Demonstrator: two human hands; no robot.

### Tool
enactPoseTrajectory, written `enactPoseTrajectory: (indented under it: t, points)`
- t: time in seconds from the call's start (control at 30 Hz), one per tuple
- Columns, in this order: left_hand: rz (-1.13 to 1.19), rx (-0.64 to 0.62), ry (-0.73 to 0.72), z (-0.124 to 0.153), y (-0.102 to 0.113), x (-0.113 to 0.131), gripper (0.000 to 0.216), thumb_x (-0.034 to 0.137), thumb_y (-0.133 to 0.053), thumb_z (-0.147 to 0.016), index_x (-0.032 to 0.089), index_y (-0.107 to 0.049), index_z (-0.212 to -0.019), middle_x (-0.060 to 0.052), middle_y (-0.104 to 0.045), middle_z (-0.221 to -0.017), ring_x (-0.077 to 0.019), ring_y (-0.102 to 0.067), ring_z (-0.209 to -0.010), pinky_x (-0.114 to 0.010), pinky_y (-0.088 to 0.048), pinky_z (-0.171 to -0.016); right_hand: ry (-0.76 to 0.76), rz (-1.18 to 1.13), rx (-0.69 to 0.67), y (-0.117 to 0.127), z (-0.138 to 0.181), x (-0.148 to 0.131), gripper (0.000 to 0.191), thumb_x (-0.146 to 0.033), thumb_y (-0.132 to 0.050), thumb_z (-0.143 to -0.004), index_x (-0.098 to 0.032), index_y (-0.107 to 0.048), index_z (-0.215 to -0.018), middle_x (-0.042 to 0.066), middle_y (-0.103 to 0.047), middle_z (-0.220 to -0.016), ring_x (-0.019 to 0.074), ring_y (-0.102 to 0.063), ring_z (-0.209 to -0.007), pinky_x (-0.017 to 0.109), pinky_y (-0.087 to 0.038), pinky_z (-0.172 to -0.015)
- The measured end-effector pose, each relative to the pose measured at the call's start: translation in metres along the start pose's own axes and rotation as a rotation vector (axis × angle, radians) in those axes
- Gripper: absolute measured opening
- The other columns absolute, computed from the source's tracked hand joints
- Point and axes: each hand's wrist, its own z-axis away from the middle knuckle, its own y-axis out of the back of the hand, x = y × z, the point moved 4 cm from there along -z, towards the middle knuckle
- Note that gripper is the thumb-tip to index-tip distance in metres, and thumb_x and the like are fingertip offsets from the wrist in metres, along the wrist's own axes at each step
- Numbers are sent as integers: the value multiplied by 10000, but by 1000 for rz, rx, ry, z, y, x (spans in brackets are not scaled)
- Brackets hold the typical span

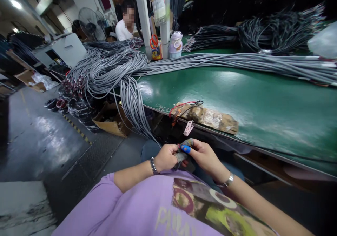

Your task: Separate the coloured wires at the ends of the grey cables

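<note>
My left hand [167,157] is closed around the end of a grey cable, in front of my body below the bench edge. Small reddish wire ends show at its fingertips. My right hand [204,156] meets it there, its fingers pinched on the same wire ends; blue and grey tape wraps some fingertips. The exact grip is partly hidden by the fingers. A bundle of grey cables [134,101] hangs over the bench edge and runs down toward my left hand. Just above my hands, a pink clip [188,128] sits at the bench edge.
A taped cardboard piece [216,119] with red and black leads lies along the edge of the green bench [252,99]. Long grey cables [210,60] cross its back. Orange-handled scissors [154,41] hang by a post. An open box [113,118] stands on the floor; another person [125,27] sits beyond.
</note>
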Motion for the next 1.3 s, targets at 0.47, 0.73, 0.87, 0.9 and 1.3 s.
enactPoseTrajectory:
  t: [0.47, 0.73, 0.87, 0.9, 1.3]
  points:
    - [196, 259, -31, -2, 7, 1, 492, 564, -761, -573, 119, -577, -678, -39, -623, -548, -141, -591, -458, -259, -491, -486, 43, 61, 177, 11, -4, 8, 372, -534, -748, -658, -196, -597, -621, -21, -524, -553, 121, -429, -537, 265, -363, -521]
    - [49, 152, -4, -2, 8, -1, 449, 522, -721, -632, 112, -597, -763, -26, -611, -559, -128, -581, -451, -237, -463, -466, -3, 62, -45, 0, -11, 0, 351, -510, -730, -707, -184, -667, -821, 7, -640, -692, 146, -542, -619, 285, -437, -623]
    - [30, 148, 5, -2, 8, -2, 445, 531, -709, -638, 116, -583, -738, -25, -607, -561, -126, -576, -450, -238, -456, -463, -2, 65, -27, -2, -12, 0, 349, -514, -738, -688, -180, -654, -747, 9, -634, -657, 148, -543, -598, 293, -438, -622]
    - [29, 147, 6, -2, 8, -2, 452, 537, -708, -639, 115, -585, -741, -26, -609, -565, -127, -577, -452, -237, -453, -463, -9, 55, -20, -2, -11, 0, 352, -520, -736, -686, -183, -647, -741, 8, -630, -641, 149, -540, -587, 294, -438, -616]
    - [58, 202, -36, 0, 9, 2, 502, 589, -727, -620, 119, -585, -724, -21, -610, -557, -121, -573, -438, -219, -438, -435, -53, -158, 115, -4, -4, 6, 364, -537, -750, -670, -213, -585, -676, -27, -543, -561, 113, -464, -505, 253, -404, -497]
